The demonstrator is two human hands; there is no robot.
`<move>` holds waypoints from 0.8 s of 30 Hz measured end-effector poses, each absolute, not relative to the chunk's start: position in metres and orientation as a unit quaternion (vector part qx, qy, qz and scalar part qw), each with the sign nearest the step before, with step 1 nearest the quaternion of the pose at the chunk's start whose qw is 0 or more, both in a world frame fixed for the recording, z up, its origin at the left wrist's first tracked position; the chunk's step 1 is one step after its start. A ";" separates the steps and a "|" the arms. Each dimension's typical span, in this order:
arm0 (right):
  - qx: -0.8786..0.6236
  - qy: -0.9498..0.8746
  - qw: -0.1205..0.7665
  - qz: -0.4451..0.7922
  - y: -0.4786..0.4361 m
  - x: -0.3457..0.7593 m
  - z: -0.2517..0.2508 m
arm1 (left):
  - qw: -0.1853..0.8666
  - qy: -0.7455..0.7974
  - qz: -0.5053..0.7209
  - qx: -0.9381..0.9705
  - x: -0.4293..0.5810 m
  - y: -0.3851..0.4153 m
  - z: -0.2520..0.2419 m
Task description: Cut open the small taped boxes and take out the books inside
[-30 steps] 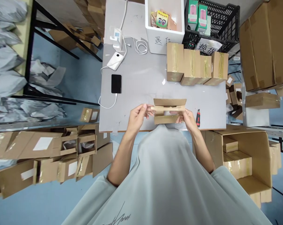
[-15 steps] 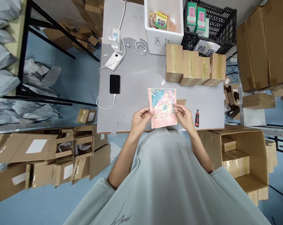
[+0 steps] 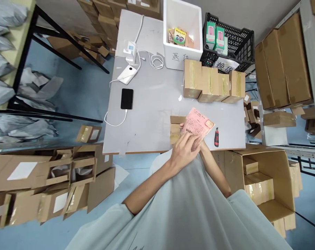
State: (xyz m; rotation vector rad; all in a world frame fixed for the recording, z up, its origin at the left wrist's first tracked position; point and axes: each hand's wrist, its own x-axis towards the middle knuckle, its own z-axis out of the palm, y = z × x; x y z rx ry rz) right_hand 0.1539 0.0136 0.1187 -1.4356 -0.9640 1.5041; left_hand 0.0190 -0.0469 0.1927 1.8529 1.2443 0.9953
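Note:
A thin pink book (image 3: 199,124) is tilted above the table's front edge, a face with dark printed text and a small light label turned up. My right hand (image 3: 182,125) supports it from underneath, mostly hidden, with fingertips curling over the book's left edge. My left hand (image 3: 183,148) lies across the lower part of the book, its fingers bent over that edge. Just left of the book, a small cardboard box (image 3: 175,138) with tape rests on the table. A red and black utility knife (image 3: 216,137) lies to the right.
On the grey table (image 3: 149,121) are a black phone-like device (image 3: 126,99) on a cable and a white power bank (image 3: 127,74). Taped boxes (image 3: 192,80) stand before a white bin (image 3: 182,57) and a black crate (image 3: 240,48). A large open carton (image 3: 266,166) stands at right.
The book has turned from its illustrated pink-and-blue cover to its text side and tilted. My left hand moved right across it; my right hand went underneath. The small box is more exposed.

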 end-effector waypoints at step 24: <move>-0.571 -0.213 0.586 0.534 0.009 0.184 0.147 | 0.787 0.469 0.340 0.212 -0.039 0.029 0.164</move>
